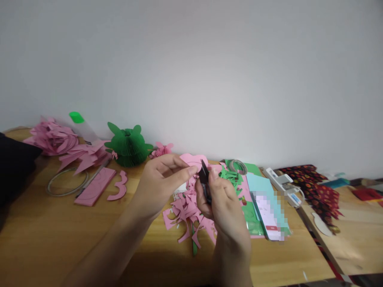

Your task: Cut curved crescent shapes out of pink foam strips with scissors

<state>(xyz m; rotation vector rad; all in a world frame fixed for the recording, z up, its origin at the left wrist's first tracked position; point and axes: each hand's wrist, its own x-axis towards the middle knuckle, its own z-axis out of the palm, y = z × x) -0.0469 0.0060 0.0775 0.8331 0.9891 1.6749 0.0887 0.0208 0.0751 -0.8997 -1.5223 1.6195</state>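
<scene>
A person's left hand (160, 179) pinches a pink paper piece (193, 159) as the right hand (226, 195) grips dark-bladed scissors (204, 173) over pink paper scraps (187, 205), a green honeycomb-paper figure (128, 147) standing near the wall (191, 79)

Plain pale wall (191, 79) behind a wooden tabletop (36, 247). Left side: thin pale ring (64, 194) lying flat; farther back, a slanting object with a bright green end (76, 117). Round, pleated green paper figure (128, 147), upright, near the wall. To the right, a roll of tape (245, 169) on its side; a phone (265, 215), screen lit, lying over pale blue sheets (260, 182). Just beyond, a white power strip (273, 177), plugs seated, then dark spotted cloth (311, 185), crumpled. Far right: teal item (335, 183) and red piece (368, 194), both too blurred to identify.
</scene>
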